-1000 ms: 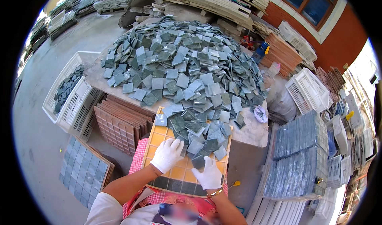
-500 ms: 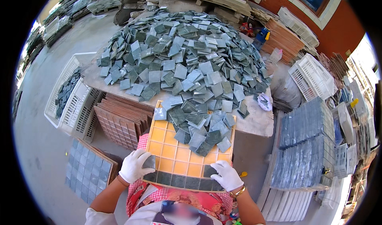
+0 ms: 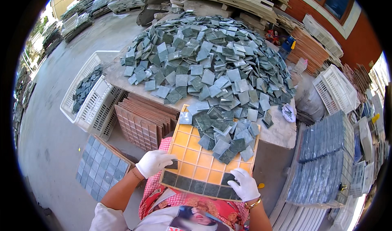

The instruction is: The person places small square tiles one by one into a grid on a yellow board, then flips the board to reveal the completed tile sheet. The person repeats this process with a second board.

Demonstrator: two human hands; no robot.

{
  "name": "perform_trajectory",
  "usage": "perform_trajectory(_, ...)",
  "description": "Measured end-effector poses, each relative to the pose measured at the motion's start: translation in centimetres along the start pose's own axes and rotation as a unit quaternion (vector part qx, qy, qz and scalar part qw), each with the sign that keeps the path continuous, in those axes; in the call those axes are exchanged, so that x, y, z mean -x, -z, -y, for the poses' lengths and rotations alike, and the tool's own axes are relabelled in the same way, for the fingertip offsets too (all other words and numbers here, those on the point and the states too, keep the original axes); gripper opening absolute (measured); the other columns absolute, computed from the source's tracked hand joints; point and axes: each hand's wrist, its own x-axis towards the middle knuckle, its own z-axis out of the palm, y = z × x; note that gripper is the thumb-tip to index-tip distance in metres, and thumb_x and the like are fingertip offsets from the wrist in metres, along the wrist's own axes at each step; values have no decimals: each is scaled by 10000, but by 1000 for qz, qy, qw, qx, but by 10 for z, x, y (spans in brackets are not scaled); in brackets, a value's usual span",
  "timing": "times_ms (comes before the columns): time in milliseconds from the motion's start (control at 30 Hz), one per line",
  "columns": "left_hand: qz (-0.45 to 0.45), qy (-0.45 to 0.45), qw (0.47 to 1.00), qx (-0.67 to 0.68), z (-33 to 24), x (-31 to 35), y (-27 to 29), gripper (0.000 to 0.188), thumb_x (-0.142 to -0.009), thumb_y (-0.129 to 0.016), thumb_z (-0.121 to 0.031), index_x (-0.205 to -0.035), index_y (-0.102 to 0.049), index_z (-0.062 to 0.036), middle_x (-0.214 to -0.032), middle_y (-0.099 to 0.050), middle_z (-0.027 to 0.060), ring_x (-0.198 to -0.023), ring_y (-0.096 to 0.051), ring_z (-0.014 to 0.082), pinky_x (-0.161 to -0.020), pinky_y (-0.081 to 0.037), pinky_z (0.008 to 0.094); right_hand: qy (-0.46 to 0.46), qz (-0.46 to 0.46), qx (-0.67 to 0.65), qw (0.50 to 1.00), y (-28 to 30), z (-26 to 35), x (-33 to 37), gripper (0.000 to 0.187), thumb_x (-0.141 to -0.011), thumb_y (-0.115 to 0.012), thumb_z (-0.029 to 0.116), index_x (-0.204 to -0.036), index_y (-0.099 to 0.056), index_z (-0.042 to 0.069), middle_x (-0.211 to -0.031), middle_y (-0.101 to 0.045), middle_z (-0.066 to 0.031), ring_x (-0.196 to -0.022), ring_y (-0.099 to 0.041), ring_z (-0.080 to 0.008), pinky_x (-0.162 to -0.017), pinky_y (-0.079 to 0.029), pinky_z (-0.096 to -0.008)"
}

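A shallow orange tray (image 3: 192, 152) with pale dividers lies tilted toward me across my lap. Dark square stone tiles (image 3: 197, 186) line its nearest row. My left hand (image 3: 153, 164), in a white glove, pinches a dark stone tile (image 3: 173, 164) at the tray's left edge, above that row. At the right side my right hand (image 3: 244, 185), also gloved, is closed with thumb and fingers at the edge of another tile (image 3: 227, 178) just above the nearest row. Loose tiles (image 3: 222, 146) cover the tray's far part.
Beyond the tray, a large heap of grey-green tiles (image 3: 200, 69) covers the table (image 3: 281, 135). White crates (image 3: 96, 112) and brown grid trays (image 3: 143, 123) stand left, near a tiled panel (image 3: 100, 163). Stacked grey tiles (image 3: 322, 161) occupy the right.
The whole scene has shifted right in view. My left hand has lifted slightly, and the tile in it is now tilted and darker. My right hand stays by its tile.
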Motion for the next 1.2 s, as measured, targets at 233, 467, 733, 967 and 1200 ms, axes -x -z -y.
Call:
perform_trajectory(233, 15, 40, 992, -121, -6, 2, -29, 406, -801, -640, -111, -1201, -573, -106, -1074, -519, 103, -926, -587, 289, -782, -502, 374, 30, -101, -18, 994, -4, -1, -31, 374, -813, -694, 219, -1129, -596, 45, -1128, -601, -145, -1039, -590, -322, -863, -493, -382)
perform_trajectory(467, -26, 91, 978, -185, -25, 11, -46, 422, -801, -627, -129, -1202, -539, -34, -1067, -510, 124, -952, -563, 328, -792, -495, 399, 4, -189, 142, 972, -22, 31, -82, 594, -726, -765, 315, -1207, -535, 55, -1153, -570, -130, -1047, -570, -307, -835, -501, -388)
perform_trajectory(733, -156, 123, 979, -43, -30, 28, -34, 447, -754, -687, -87, -1186, -583, -33, -1172, -561, 155, -985, -595, 351, -830, -502, 397, 67, -201, 158, 964, -33, 50, -83, 469, -697, -762, 265, -1080, -548, 99, -1028, -556, -103, -931, -579, -277, -741, -502, -384)
perform_trajectory(967, -198, 100, 975, 5, -40, 37, -49, 373, -755, -682, -81, -1117, -615, -22, -1097, -598, 147, -986, -595, 333, -854, -495, 388, 257, -69, 92, 959, -90, 70, -51, 337, -790, -690, 225, -1064, -545, 92, -969, -552, -85, -838, -594, -259, -697, -514, -372)
perform_trajectory(1200, -94, -25, 988, -118, -39, 19, -48, 572, -695, -759, -243, -1209, -570, -75, -1226, -534, 92, -1169, -468, 311, -981, -399, 421, 128, -89, 53, 986, -51, 56, -41, 473, -786, -710, 274, -1183, -526, 93, -1107, -558, -107, -954, -600, -291, -778, -507, -385)
